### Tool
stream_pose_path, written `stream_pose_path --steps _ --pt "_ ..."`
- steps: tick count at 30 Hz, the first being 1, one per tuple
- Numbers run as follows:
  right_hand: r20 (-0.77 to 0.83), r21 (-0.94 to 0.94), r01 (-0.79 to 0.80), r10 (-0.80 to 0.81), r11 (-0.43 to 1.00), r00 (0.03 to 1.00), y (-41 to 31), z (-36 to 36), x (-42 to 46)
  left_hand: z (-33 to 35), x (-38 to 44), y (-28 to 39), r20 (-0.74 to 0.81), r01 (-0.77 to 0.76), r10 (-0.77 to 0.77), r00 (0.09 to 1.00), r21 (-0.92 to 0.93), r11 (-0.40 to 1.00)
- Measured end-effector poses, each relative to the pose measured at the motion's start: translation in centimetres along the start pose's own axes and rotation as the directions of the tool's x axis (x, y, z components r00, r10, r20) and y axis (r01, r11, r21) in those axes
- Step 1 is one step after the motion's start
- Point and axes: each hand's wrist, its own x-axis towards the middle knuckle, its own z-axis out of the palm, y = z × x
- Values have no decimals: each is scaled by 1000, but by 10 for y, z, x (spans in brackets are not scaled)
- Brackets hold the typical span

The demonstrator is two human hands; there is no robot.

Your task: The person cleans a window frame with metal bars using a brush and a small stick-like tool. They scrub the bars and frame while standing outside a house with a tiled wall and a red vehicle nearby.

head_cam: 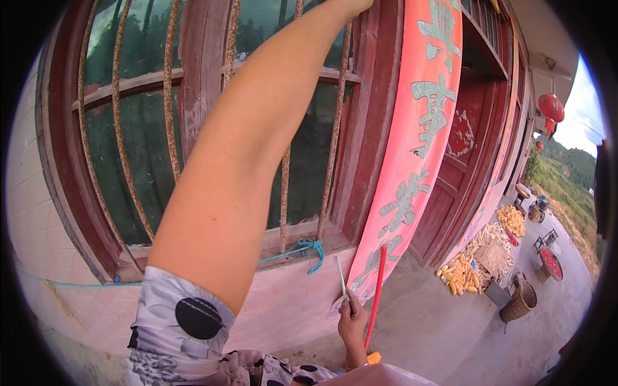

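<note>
My left arm stretches up across a barred window, and my left hand (pixel 358 6) is at the top edge of the view by the red wooden window frame (pixel 386 72); its fingers are mostly cut off, so what it touches cannot be told. Low in the middle, my right hand (pixel 352 316) grips a thin pale strip (pixel 341 277) that points upward. Just right of that hand a red pole (pixel 375 299) slants, with a yellow object (pixel 373 358) near its lower end. Beside the window hangs a red paper banner (pixel 410 159) bearing writing.
Rusty window bars (pixel 171 96) and a knotted blue cord (pixel 311 248) are at the sill. Farther right stand a red door (pixel 446 193), corn cobs (pixel 458 276) on the concrete floor, a woven basket (pixel 521 303), a tray of red produce (pixel 550 264) and a red lantern (pixel 551 107).
</note>
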Motion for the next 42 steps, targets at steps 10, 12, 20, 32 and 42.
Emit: stream_pose_path --steps 10,12,20,32,42 --pt "-67 -117 -300 294 947 953 32 -26 -78 -33 -266 24 240 71 -108 965 158 985" --pt "-138 -131 -322 304 938 943 37 -27 -76 -37 -350 48 456 258 -316 832 186 948" --pt "-173 -172 -360 332 917 927 12 -22 -81 -121 -571 103 765 718 -581 279 236 654" --pt "-142 -194 193 -222 962 965 -89 21 25 -347 -518 146 599 800 -673 435 87 594" --pt "-67 -346 572 -627 744 776 -217 75 207 -351 -394 109 124 665 -653 747 -173 727"
